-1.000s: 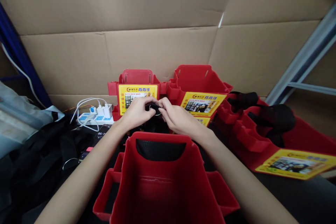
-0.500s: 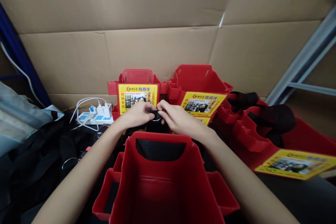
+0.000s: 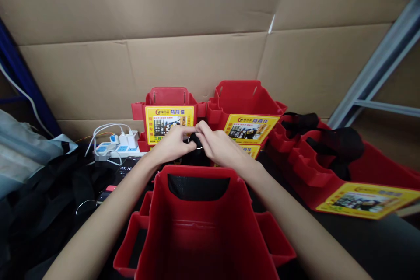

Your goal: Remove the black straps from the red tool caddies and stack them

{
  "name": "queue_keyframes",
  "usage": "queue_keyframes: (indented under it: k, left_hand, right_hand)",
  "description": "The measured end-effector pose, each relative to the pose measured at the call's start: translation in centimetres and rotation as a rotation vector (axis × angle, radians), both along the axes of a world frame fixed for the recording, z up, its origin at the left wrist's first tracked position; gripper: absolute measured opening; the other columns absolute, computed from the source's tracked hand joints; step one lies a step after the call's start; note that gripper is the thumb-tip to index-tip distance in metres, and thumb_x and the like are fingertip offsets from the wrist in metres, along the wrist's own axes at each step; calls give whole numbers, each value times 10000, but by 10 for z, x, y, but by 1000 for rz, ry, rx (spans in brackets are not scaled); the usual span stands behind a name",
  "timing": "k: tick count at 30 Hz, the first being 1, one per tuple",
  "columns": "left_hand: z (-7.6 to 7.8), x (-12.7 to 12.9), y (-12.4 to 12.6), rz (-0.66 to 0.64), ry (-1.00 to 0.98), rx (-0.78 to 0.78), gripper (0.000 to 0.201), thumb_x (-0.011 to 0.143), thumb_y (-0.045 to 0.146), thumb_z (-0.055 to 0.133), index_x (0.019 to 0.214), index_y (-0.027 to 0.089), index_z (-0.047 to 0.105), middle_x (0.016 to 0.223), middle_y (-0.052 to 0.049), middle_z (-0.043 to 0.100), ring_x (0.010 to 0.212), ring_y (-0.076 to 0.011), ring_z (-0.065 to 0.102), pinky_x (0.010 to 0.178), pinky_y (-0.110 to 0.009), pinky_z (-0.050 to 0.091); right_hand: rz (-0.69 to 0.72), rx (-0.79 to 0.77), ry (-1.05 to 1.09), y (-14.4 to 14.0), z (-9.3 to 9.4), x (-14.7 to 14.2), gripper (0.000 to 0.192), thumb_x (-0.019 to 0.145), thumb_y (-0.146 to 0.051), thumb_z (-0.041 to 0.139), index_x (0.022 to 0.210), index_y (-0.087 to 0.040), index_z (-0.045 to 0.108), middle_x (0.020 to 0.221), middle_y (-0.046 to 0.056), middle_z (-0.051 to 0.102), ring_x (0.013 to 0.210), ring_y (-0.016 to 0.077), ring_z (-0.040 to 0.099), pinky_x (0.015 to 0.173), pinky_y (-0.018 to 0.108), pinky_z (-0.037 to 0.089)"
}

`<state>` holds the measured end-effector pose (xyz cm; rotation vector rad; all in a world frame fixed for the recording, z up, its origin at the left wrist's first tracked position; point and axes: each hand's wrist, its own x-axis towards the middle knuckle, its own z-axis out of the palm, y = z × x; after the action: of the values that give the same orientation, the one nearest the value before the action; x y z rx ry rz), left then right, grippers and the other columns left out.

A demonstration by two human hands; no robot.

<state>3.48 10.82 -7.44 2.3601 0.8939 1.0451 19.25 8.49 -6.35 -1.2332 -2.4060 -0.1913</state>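
Observation:
My left hand (image 3: 170, 144) and my right hand (image 3: 219, 146) meet just beyond the far rim of a red plastic tool bucket (image 3: 203, 227) that stands right in front of me. Between the fingertips of both hands is a black strap with a small metal ring (image 3: 195, 141). Each hand pinches this strap from its own side. The bucket has a black mesh panel (image 3: 198, 186) at its far wall and side pockets. Where the strap runs below the hands is hidden behind the bucket's rim.
Two more red buckets with yellow labels (image 3: 169, 111) (image 3: 246, 105) stand against the cardboard wall. A further red one with black straps (image 3: 328, 162) lies at the right. A white power strip with chargers (image 3: 113, 144), a timer display (image 3: 126, 168) and dark fabric (image 3: 42, 201) are at the left.
Both hands stayed together on the strap and ring, dipping slightly and then shifting a little up. The view moved slightly to the right.

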Motion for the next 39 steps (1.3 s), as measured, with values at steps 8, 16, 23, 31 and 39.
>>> queue_keyframes:
  k: [8,16,23,31,39]
  left_hand:
    - [3,-1,-2,58,-19,2,330,614,86,472,884,128,658,728,1,633,696,-142,541,746,-280,446]
    - [4,2,-8,3,-41,-94,247,640,108,476,815,113,650,729,-3,627,722,-142,558,705,-262,449]
    - [8,0,-6,45,-74,-59,380,639,86,515,993,140,644,700,-7,668,806,-174,600,778,-302,465]
    - [10,-4,-7,-7,-82,-83,461,634,33,497,1061,150,626,940,-36,683,889,-177,615,802,-305,487]
    - [9,-3,-10,85,-58,70,397,671,93,540,1053,157,631,1115,-65,635,1082,-197,549,975,-358,391]
  right_hand:
    - [61,299,-72,-3,3,5,234,883,-196,351,1026,-185,535,878,57,615,694,149,564,541,246,330]
    - [147,253,112,5,2,9,180,904,-251,328,942,-165,481,825,59,579,715,145,525,596,252,359]
    - [203,48,460,10,14,23,130,881,-296,407,804,-192,403,606,-38,473,551,93,465,574,223,345]
    - [228,-130,732,22,18,40,147,836,-322,476,887,-197,418,633,-51,476,428,54,423,429,192,343]
    - [346,-418,655,14,14,25,295,767,-254,562,1038,-173,476,618,-64,483,477,65,464,465,198,388]
